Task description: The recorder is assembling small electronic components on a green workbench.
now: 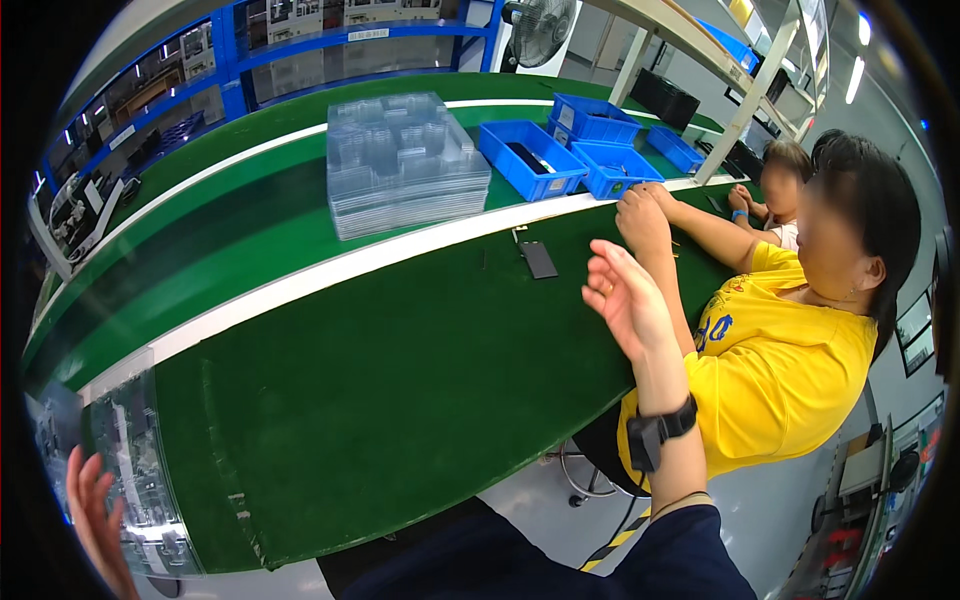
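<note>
My left hand [95, 510] is at the lower left rim, fingers apart and holding nothing I can see. Beside it lies a clear moulded plastic tray [137, 455] with pale and dark flat parts in its recesses. My right hand [628, 305] is raised over the right side of the green mat, palm turned inward, fingers loosely bent with nothing visible in them. A black band with a small box sits on that wrist. Left of this hand, a thin dark rectangular part [538, 260] with a small pale connector end lies on the mat.
A tall stack of clear plastic trays [405, 175] stands on the green conveyor belt [250, 215]. Blue bins [535, 160] stand right of it. A co-worker in a yellow shirt [780, 350] sits close on my right, another person [783, 195] beyond. Blue shelving [350, 42] runs behind.
</note>
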`<state>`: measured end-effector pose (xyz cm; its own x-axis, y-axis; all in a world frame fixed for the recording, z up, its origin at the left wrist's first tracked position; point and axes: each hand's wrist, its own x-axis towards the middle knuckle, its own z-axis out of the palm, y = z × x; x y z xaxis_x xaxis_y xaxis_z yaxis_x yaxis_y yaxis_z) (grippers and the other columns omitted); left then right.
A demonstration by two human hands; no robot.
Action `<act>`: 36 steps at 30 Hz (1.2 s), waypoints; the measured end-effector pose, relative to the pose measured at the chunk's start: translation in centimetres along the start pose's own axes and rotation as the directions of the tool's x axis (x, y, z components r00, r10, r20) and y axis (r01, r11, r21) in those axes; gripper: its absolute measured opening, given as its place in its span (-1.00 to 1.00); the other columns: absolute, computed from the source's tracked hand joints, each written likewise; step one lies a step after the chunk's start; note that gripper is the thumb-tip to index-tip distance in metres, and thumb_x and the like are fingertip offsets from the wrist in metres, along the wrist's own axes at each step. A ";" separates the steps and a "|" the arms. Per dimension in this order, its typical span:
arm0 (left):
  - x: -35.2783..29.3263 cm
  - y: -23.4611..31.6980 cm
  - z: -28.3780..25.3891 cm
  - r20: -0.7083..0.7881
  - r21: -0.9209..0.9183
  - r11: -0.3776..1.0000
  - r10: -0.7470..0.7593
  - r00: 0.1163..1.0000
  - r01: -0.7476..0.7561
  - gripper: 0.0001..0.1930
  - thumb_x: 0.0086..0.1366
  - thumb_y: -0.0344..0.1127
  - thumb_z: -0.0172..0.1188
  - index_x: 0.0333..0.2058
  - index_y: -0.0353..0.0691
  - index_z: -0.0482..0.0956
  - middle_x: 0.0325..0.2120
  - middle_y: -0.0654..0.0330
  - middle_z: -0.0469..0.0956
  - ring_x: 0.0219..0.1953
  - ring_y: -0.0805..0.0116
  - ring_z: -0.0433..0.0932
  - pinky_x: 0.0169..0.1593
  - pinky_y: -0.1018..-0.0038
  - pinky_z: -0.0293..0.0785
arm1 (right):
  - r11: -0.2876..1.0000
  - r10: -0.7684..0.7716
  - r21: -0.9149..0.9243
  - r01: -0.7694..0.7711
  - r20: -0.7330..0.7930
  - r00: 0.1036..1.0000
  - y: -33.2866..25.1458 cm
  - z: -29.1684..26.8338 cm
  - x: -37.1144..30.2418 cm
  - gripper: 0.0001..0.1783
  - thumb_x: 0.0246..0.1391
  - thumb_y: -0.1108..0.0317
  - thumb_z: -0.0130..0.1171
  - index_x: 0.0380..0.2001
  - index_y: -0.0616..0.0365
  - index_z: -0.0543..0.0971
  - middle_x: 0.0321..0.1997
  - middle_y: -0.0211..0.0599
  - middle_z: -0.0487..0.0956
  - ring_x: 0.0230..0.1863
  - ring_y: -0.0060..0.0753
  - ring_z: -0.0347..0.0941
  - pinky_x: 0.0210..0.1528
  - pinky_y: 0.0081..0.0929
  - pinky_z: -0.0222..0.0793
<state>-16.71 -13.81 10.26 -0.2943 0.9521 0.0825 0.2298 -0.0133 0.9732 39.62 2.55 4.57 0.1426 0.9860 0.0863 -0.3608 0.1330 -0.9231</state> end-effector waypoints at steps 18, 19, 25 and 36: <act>5.6 -1.6 21.9 0.590 -0.105 0.994 0.065 0.805 -0.004 -0.59 0.15 -0.37 0.03 -0.01 -0.32 0.33 -0.16 0.14 0.42 -0.11 0.42 0.38 -0.05 0.55 0.28 | 0.037 -0.187 -0.979 -0.201 -0.205 0.961 7.2 0.9 9.6 -0.32 -0.41 0.32 0.39 -0.09 0.20 0.41 -0.21 -0.08 0.51 -0.14 -0.12 0.44 -0.07 -0.32 0.36; 5.8 -2.6 21.6 0.568 -0.100 0.995 0.037 0.822 0.024 -0.63 0.16 -0.39 0.03 -0.04 -0.33 0.35 -0.19 0.14 0.43 -0.14 0.42 0.39 -0.05 0.55 0.29 | 0.052 -0.171 -0.980 -0.190 -0.196 0.966 7.2 0.9 9.9 -0.31 -0.43 0.36 0.40 -0.08 0.20 0.40 -0.25 -0.10 0.53 -0.18 -0.14 0.46 -0.08 -0.34 0.37; 6.3 -4.6 22.4 0.553 -0.094 0.995 0.019 0.833 0.039 -0.78 0.17 -0.48 0.03 -0.19 -0.37 0.46 -0.31 0.19 0.46 -0.24 0.46 0.44 -0.11 0.58 0.36 | 0.307 -0.060 -0.939 -0.158 -0.185 0.981 6.6 -2.3 9.6 -0.46 -0.45 0.40 0.38 -0.23 0.24 0.52 -0.34 -0.12 0.57 -0.27 -0.20 0.52 -0.20 -0.42 0.43; 4.9 -4.9 22.7 0.541 -0.238 0.971 0.104 0.835 0.034 -0.62 0.19 -0.13 0.09 -0.19 -0.35 0.42 -0.32 0.16 0.44 -0.32 0.42 0.47 -0.20 0.53 0.44 | 0.949 0.286 -0.268 -0.163 0.527 0.800 6.0 11.0 -2.3 -0.85 -0.06 0.44 0.21 -0.43 0.20 0.44 -0.54 -0.49 0.48 -0.51 -0.82 0.34 -0.51 -0.82 0.22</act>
<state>1.76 -2.17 1.01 0.2797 0.9586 0.0536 -0.0080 -0.0535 0.9985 26.93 2.20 2.94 -0.4749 0.8800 0.0022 -0.1189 -0.0617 -0.9910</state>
